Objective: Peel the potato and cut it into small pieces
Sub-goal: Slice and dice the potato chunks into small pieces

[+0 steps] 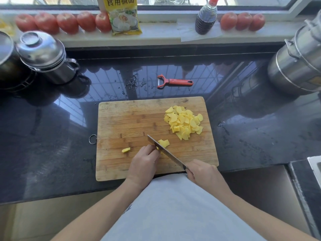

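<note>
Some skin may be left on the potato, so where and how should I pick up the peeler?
Grip the peeler by its long red handle, coming from above on its right. It lies flat on the counter, blade head pointing left, with the handle end free.

The left hand (144, 164) and the knife (166, 152) hide most of the potato piece being cut. At the frame's top edge, the yellow packet (124, 16) and dark bottle (206, 16) are cut off. At the right edge, the steel pot (295, 66) is cut.
</note>
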{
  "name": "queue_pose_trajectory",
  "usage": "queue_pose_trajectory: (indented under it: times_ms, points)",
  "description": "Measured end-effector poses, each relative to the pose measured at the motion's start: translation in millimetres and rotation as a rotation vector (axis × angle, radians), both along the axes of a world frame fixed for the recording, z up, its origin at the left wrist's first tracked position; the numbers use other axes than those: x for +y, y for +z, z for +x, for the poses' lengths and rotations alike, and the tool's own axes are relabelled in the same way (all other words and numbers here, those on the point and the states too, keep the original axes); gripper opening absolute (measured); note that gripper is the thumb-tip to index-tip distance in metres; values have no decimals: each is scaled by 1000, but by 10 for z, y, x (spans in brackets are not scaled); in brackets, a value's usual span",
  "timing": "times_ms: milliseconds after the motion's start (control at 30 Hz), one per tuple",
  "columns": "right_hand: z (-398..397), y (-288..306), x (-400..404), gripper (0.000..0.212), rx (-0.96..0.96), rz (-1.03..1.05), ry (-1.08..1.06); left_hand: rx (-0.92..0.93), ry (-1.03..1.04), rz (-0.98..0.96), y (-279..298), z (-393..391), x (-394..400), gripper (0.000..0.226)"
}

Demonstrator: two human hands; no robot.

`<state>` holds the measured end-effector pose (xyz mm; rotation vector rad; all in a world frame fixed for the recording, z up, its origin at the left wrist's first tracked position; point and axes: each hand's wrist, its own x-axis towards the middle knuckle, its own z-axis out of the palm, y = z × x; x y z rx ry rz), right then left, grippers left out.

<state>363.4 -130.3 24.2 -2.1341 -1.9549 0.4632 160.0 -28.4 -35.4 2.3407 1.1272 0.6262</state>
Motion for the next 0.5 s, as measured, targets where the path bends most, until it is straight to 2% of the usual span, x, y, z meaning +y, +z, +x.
queue_pose_trajectory:
  times_ms: [133, 200, 367, 433, 500]
  points:
    - [-193, -80, 299, 10, 62, -69, -12, 3, -4, 13, 5, -8, 0, 10]
    - [-222, -81, 409, 19, 119, -95, 10, 10, 13, 8, 8, -6, 2, 10]
    - [-90, 54, 188, 27, 143, 36, -41, 9, 132, -90, 102, -17, -57, 8]
    - [-20, 132, 92, 24, 124, 57, -34, -12, 237, -241, 231, -4, -78, 6]
    - [10, 189, 37, 22, 101, 79, -23, -11, 418, -562, 296, 57, -55, 12]
